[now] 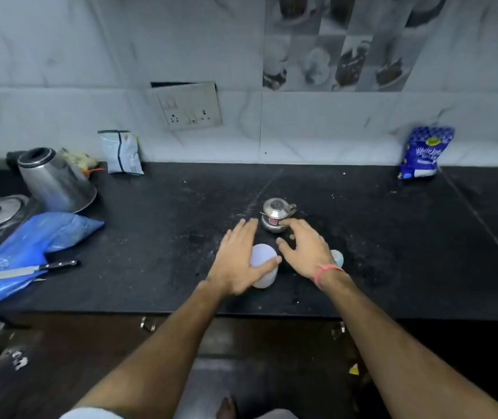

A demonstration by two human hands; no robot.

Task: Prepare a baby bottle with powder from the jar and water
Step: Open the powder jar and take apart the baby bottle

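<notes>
A white plastic jar (262, 259) with a pale lid stands on the black counter (157, 225) near its front edge. My left hand (239, 258) rests around the jar's left side, thumb across its front. My right hand (302, 247) hovers with fingers spread just right of the jar, holding nothing. Behind both hands stands a small lidded steel pot (276, 214). A pale, bluish object (338, 257), perhaps the baby bottle, peeks out from under my right wrist, mostly hidden.
A steel kettle (54, 179), a blue plastic bag (30, 246) and a knife (27, 270) lie at the left. A white packet (122, 152) and a blue sugar packet (424, 152) lean on the tiled wall. A sink edge shows at far left.
</notes>
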